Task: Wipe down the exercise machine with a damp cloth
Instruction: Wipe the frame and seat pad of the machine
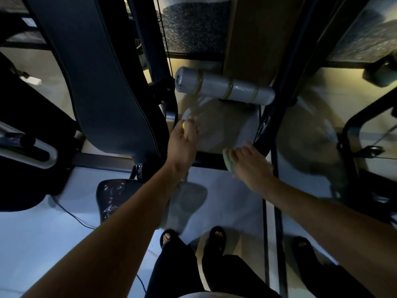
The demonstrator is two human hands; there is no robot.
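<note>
The right hand [247,162] lies knuckles-up with its fingers curled over a wadded pale green damp cloth [228,161], pressing it against the dark frame bar [263,127] of the exercise machine, which runs away from the person and slightly to the right, so I'd guess the wipe follows that line. The left hand [182,143] is further forward, pinching something small and yellow [183,125] beside the black padded backrest [103,78]; the grey foam roller wrapped in tape bands [224,86] lies crosswise just beyond both hands. Motion blur and dim light hide the fingertips and most of the cloth
</note>
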